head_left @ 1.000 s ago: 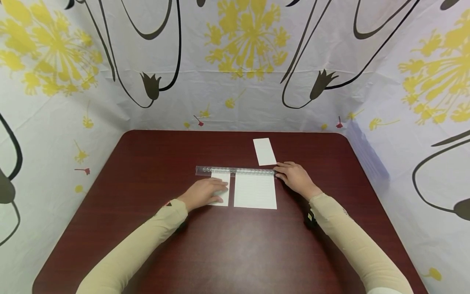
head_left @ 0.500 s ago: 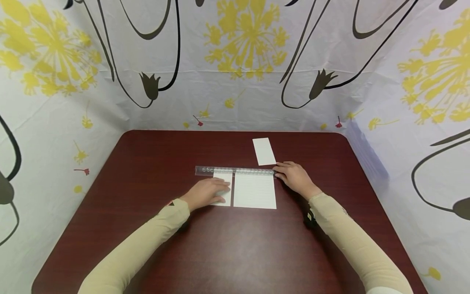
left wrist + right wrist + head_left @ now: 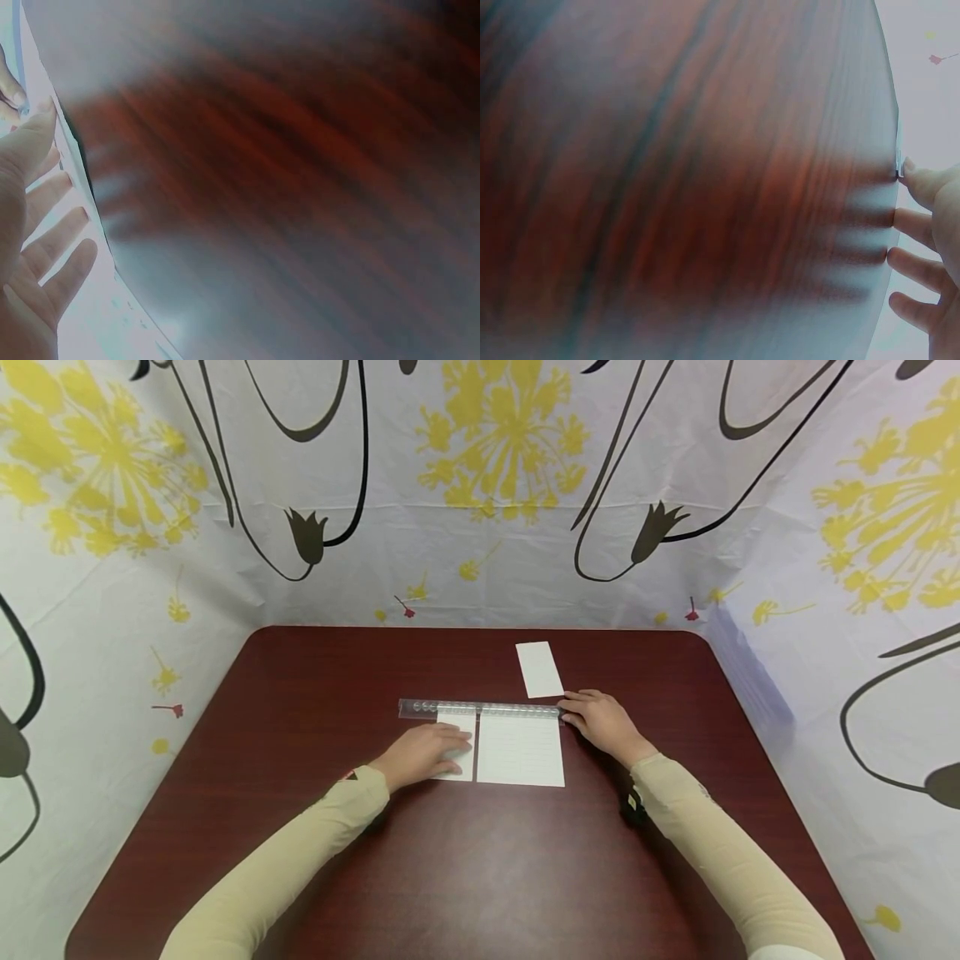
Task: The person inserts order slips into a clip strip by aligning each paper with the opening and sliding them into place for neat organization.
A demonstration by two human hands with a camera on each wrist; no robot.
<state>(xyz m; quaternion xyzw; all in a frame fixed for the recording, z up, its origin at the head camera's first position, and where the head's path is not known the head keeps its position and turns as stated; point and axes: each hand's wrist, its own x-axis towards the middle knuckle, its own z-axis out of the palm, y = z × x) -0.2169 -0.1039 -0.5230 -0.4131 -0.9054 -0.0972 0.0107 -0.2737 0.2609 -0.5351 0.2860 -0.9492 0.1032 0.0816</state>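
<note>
My left hand (image 3: 423, 752) rests on a narrow white paper strip (image 3: 465, 752), covering its left part; its fingers look straight in the left wrist view. A wider sheet of paper (image 3: 521, 750) with faint lines lies to the right, a thin gap from the strip. Across the top edges of both papers lies a clear plastic ruler (image 3: 480, 708). My right hand (image 3: 604, 723) touches the ruler's right end. In the right wrist view, its thumb (image 3: 922, 184) is at that end, with the other fingers extended and spread.
Another white paper piece (image 3: 540, 669) lies slightly slanted beyond the ruler, its near corner close to my right fingers. Everything is on a dark red-brown table (image 3: 480, 868). A flower-patterned cloth (image 3: 360, 585) hangs around its far edge and sides.
My left hand has slid the narrow strip slightly to the right, narrowing the gap to the lined sheet. The ruler and my right hand have stayed in about the same place.
</note>
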